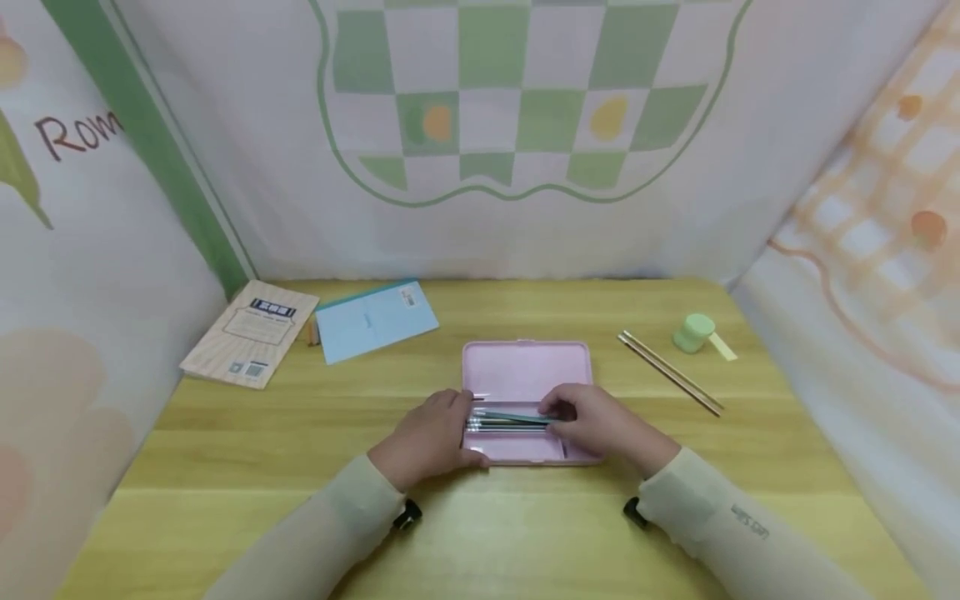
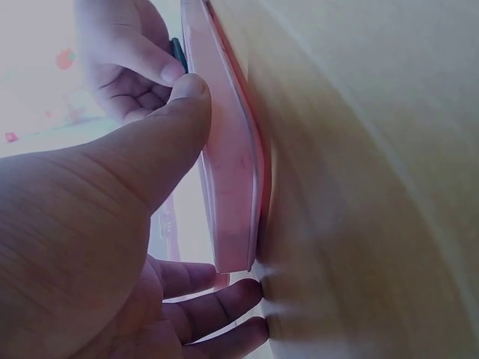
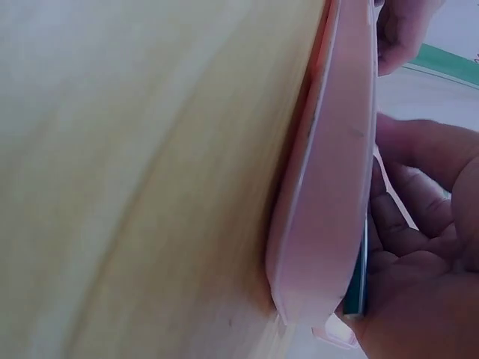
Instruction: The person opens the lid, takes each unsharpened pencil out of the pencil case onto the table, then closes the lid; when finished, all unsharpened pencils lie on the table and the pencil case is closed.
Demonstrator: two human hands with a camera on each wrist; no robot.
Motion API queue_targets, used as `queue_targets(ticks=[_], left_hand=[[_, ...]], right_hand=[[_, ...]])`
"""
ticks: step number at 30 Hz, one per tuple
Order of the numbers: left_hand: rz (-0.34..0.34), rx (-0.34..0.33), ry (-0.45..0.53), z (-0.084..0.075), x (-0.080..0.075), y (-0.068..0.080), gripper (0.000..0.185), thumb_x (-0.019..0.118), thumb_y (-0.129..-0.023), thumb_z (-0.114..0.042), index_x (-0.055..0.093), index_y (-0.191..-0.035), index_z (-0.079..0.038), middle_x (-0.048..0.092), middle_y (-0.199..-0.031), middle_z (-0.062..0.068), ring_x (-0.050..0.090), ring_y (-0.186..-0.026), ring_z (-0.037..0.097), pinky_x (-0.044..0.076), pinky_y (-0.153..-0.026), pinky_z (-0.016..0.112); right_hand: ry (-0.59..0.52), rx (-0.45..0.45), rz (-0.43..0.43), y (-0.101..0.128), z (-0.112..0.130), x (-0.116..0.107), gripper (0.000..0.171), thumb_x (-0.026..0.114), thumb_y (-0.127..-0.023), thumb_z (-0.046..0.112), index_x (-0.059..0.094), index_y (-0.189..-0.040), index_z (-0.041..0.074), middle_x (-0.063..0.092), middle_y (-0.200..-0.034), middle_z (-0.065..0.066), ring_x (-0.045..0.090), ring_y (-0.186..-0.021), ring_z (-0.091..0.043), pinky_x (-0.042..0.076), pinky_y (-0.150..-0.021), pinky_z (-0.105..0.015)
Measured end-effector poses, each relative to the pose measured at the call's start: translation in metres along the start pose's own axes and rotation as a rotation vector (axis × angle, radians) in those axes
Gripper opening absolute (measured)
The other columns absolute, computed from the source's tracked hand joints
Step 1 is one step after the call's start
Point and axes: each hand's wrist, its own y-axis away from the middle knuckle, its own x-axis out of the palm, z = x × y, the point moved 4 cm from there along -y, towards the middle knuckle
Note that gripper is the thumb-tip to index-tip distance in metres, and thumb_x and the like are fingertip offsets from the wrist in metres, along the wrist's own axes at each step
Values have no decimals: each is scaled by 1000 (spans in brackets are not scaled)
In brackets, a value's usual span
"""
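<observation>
A pink pencil case lies on the table with its lid folded back, several pencils side by side inside. My left hand holds the case's left end, its thumb over the front rim and the other fingers around the end. My right hand reaches over the right half and pinches a dark green pencil that lies slightly aslant over the others. In the right wrist view, the end of this pencil shows between the palm and the case's wall. The right fingertips are partly hidden.
At the back left lie a beige booklet and a light blue notebook, with a small brown object between them. To the right are two thin sticks, a green round container and a pale yellow strip. Walls enclose the table.
</observation>
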Motion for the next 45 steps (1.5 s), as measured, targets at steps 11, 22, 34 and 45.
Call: queue_targets(ticks=[11,22,34,45], left_hand=[[10,16,11,0,8,4,102,80,-82,-64,40,-154,-5,52,-148,15,51,-133,29,43,-114,44],[16,11,19,-3,10,5,100,80,-82,-63,41,-154,-5,51,-150,15,50,-136,29,42,-115,45],[3,3,7,0,6,0,104,80,-82,-64,38,-156,-3,51,-149,17,50,-136,31,41,-116,44],[13,-4,21,-5,-6,2,102,82,-82,-61,39,-154,-2,53,-145,15,52,-129,28,44,-113,43]], right_hand=[[66,-66,-23,8,-1,13,14,78,-88,5,75,-96,16,70,-94,7,62,-89,-13,56,-83,-39],[26,-3,-16,12,-5,9,14,74,-90,4,71,-96,16,64,-87,6,59,-81,-12,54,-72,-29],[6,-9,-153,32,-9,-27,13,73,-91,6,71,-101,14,65,-90,4,58,-83,-15,53,-71,-27],[34,88,-309,63,-45,-95,16,76,-93,12,71,-108,6,69,-91,-3,61,-82,-12,53,-69,-24]])
